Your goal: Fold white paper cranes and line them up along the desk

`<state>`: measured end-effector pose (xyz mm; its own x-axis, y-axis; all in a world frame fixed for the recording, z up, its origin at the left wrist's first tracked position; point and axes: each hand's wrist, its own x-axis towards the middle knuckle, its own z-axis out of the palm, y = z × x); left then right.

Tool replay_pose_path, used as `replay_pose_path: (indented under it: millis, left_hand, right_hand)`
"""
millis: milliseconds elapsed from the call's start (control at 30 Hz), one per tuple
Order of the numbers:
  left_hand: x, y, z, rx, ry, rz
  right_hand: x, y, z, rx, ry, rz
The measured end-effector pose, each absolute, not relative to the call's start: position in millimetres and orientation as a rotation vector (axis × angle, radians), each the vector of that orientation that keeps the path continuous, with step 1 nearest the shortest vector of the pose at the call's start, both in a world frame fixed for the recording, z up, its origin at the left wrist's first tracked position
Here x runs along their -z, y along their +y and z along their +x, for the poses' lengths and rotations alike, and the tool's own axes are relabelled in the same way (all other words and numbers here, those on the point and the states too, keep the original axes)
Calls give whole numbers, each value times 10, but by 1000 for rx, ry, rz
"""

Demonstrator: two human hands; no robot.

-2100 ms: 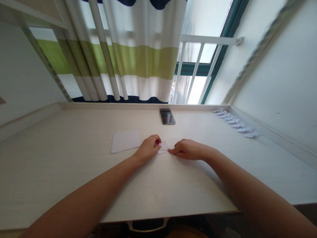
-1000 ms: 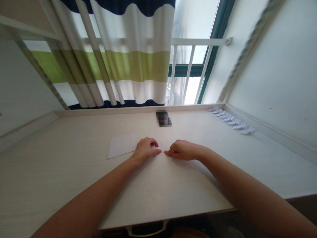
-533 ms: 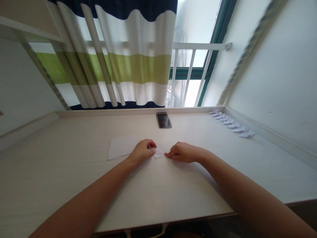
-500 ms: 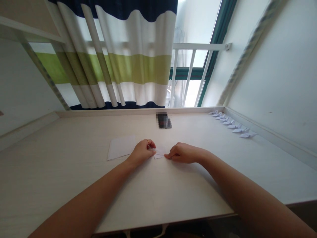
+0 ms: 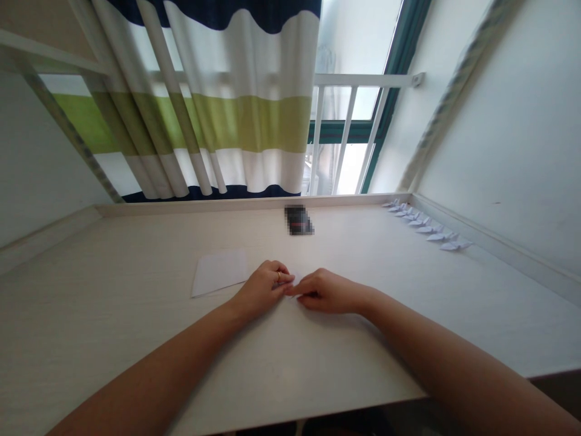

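A small piece of folded white paper (image 5: 296, 278) lies on the table, mostly covered by my fingers. My left hand (image 5: 269, 283) is closed on it, thumb and fingertips pinching its left side; a ring shows on one finger. From the other side, my right hand (image 5: 325, 290) has its index finger pressed onto the paper's near edge, the remaining fingers curled under. The fingertips of both hands meet there. Just left of my left hand, a flat stack of white paper sheets (image 5: 220, 272) rests on the table.
Several folded white paper cranes (image 5: 433, 230) stand in a row at the back right, along the wall. A dark, pixelated object (image 5: 298, 220) sits near the back edge. The white table (image 5: 136, 339) ends at a front edge; curtains (image 5: 254, 121) and a railing (image 5: 351, 80) are behind.
My right index finger has slid left along the paper to meet my left fingertips. Less of the paper shows now. The view has shifted slightly.
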<state>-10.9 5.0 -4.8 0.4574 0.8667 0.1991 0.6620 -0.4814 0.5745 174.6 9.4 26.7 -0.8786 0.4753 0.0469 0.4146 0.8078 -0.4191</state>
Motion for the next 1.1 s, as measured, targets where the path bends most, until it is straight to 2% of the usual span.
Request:
replay_pose_path:
  millis: [200, 1100]
  left_hand:
    - [-14, 56, -145, -603, 1255, 2228]
    - [-37, 56, -167, -581, 1152, 2190]
  right_hand:
    - [-261, 350, 1922, -646, -2686, -870]
    - [-115, 463, 1889, -1000, -2498, -881]
